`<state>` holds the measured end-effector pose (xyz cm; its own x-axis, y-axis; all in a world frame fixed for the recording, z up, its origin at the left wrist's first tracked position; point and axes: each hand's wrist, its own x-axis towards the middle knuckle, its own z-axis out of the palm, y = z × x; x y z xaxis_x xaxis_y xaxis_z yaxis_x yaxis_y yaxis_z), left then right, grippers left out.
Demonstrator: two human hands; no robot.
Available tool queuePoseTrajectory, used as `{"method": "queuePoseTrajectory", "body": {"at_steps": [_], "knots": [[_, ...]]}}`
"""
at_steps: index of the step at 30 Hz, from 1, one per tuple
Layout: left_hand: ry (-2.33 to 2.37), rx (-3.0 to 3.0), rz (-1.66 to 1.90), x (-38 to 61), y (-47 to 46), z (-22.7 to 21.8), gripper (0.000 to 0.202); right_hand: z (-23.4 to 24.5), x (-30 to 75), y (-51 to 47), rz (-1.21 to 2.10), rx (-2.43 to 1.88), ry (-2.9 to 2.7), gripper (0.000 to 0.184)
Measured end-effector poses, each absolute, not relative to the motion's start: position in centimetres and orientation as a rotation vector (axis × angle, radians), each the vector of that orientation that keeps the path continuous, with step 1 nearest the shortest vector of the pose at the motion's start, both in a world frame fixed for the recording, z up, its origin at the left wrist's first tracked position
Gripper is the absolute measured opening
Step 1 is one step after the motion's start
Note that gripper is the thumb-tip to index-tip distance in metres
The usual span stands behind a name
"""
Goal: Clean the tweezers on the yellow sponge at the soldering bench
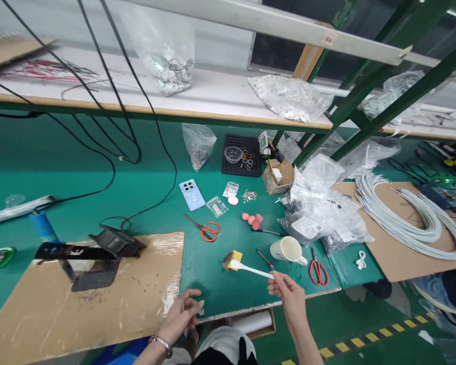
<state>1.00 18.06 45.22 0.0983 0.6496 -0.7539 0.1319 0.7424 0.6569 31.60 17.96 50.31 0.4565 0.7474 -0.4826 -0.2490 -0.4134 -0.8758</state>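
My right hand (289, 296) is closed on the handle of a white spoon (253, 270). The spoon's bowl end lies over a small yellow and brown packet (234, 259); whether it touches is unclear. At the table's front edge, my left hand (184, 312) has its thumb and index finger apart, with a small pale scrap (201, 311) by the thumb. A white mug (286, 250) stands beyond my right hand. Left of the mug lies a thin screwdriver-like tool (265, 259), and to its right red-handled pliers (318, 271).
Orange-handled scissors (209, 232), a blue phone (192, 194) and pink round pieces (253, 220) lie farther back. Plastic bags (319, 203) and coiled white cables (410, 218) are at right. Cardboard (148, 304) with a black metal stand (97, 276) occupies the left. A shelf (220, 96) spans the back.
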Motion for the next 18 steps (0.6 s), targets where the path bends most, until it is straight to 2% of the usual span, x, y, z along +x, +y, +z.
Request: {"method": "queuePoseTrajectory", "body": {"at_steps": [8,18], "knots": [[1.492,0.638,0.461,-2.4,16.4,45.4,0.08,49.5,30.0,18.5,1.072,-1.75,-0.85,0.048],[1.518,0.648,0.572,-4.2,13.8,43.7,0.06,51.1,27.5,18.2,0.661,-1.615,-1.583,0.021]]}}
